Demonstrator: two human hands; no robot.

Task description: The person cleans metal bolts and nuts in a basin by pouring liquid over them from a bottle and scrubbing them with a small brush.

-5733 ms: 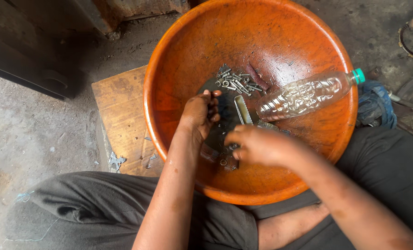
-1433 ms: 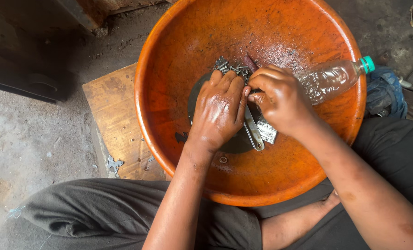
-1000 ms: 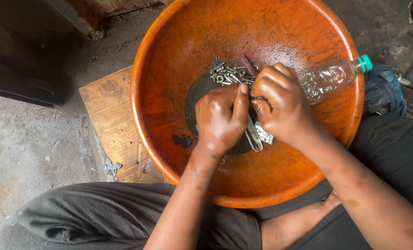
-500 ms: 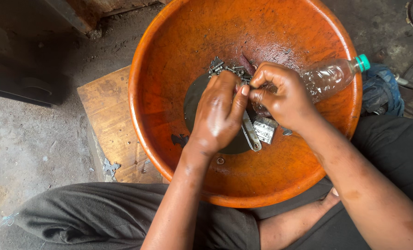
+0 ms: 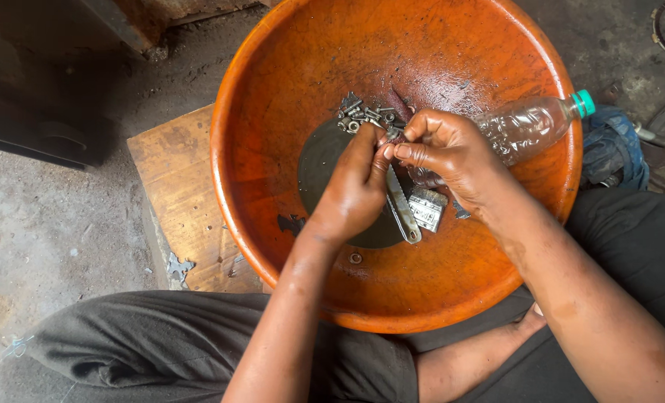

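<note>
A rough concrete floor, dusty and stained, runs under everything here, with a worn wooden board lying on it and a wide orange basin resting partly over that board and partly against the seated person's dark trousers. In the bottom of the basin sits a dark round patch of oily liquid, a cluster of small metal nuts and bolts at its upper edge, a flat metal strip and a ribbed grey metal block just beside it. A clear plastic bottle with a green cap lies across the basin's right rim, and a blue rag sits beyond it on the floor. Compared with a moment ago, the two hands have lifted and drawn apart slightly: the left hand, which half a second back lay flat over the dark patch, is now raised with its fingertips pinched together, and the right hand meets it fingertip to fingertip just below the loose hardware. Each grip is clenched on something very small held between them; what it is cannot be made out. The strip and block, earlier half covered by the hands, now lie plainly uncovered, so the scrubbing motion looks to have given way to fine picking work.
</note>
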